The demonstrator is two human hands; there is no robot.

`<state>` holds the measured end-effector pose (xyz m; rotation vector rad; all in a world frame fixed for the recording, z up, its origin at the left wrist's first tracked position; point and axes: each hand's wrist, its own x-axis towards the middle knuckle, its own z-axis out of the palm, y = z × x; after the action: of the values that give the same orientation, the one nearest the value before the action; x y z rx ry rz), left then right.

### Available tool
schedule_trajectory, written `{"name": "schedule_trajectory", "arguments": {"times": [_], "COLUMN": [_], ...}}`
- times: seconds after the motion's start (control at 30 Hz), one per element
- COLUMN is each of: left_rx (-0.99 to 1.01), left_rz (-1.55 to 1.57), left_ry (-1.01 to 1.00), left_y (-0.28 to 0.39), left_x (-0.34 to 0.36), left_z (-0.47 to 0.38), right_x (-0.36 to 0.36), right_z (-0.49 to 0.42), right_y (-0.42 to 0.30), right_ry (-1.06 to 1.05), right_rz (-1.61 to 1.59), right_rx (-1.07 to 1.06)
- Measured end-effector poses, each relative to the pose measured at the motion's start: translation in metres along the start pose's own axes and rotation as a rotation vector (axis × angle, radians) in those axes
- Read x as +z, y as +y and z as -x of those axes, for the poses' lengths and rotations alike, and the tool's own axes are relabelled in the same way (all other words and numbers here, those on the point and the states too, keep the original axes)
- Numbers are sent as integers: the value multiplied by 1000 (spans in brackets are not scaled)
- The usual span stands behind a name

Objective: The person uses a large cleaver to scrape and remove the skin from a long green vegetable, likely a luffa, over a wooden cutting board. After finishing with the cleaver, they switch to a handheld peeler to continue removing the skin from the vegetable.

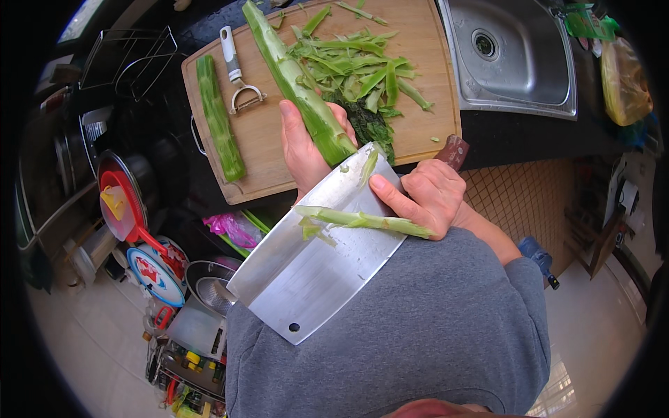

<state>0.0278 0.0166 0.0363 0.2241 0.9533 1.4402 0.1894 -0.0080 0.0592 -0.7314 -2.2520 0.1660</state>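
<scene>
My left hand (305, 149) grips a thick green celtuce stem (298, 89), tilted with its lower end towards me; part of its skin is pared to pale flesh. In my right hand (426, 196) is a broad steel cleaver (313, 271), held by its brown wooden handle (453, 151), most of which the fingers cover. The blade lies close against the stem's lower end, and a long strip of peel (366, 219) rests across its face. On the wooden cutting board (261, 151) lie a peeled celtuce stem (219, 120), a Y-shaped peeler (235, 68) and a heap of peelings (360, 65).
Right of the board is a steel sink (517, 62) in the black countertop (512, 138). A wire rack (130, 62) stands at the far left. Below it are a red strainer (117, 196), an enamel lid (156, 276) and a mesh sieve (209, 282). A plastic bottle (535, 253) stands lower right.
</scene>
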Motion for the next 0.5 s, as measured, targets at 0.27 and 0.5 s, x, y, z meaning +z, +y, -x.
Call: {"name": "schedule_trajectory", "arguments": {"times": [0.27,0.5], "left_rx": [41,45], "left_rz": [16,48], "left_ry": [20,24], "left_y": [0,5], "left_x": [1,4], "left_z": [9,20], "right_x": [2,1], "right_z": [3,2], "right_y": [-1,-2], "right_ry": [10,35], "right_rz": [10,24], "right_rx": [0,-9]}}
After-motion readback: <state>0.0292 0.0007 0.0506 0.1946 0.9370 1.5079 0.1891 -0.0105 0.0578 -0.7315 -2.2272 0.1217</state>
